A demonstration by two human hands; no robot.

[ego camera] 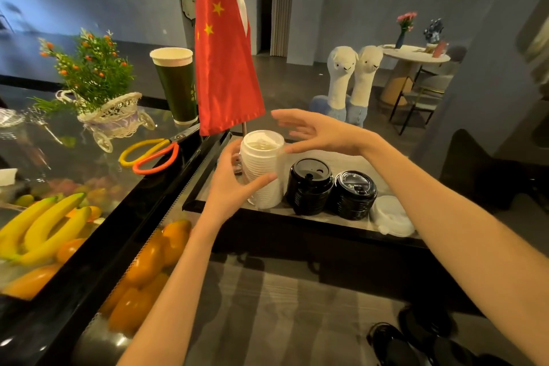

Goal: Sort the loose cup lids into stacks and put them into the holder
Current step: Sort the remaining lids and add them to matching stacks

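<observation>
Head view: left hand [234,184] holds white lid stack [263,169]; right hand [319,133] open.

White lid stack [263,169], blk lid stacks [309,187], red flag [222,62] w/ yellow stars
</observation>
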